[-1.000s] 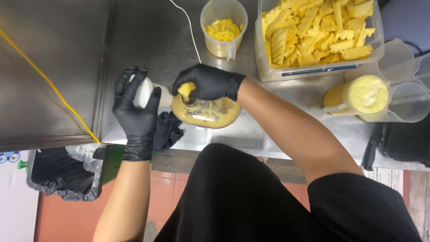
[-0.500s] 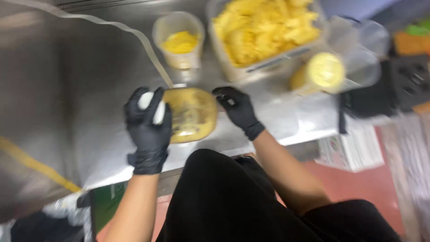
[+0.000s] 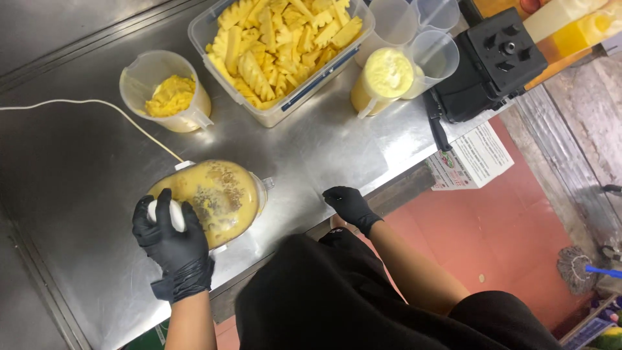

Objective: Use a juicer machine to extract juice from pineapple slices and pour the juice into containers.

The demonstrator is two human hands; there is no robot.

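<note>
Yellow pulp fills the blender jar [image 3: 217, 198] just right of our left hand [image 3: 170, 243], closed around its white handle [image 3: 167, 214]. We judge it heavy, slippery; right hand [image 3: 350, 204] rests loosely curled, empty, on the table [image 3: 78, 168].

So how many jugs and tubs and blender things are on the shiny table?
Clear jugs: 5
Tub of pineapple pieces: 1
Blender jar, gripped by the left hand: 1
Black blender base: 1
Total: 8
</note>
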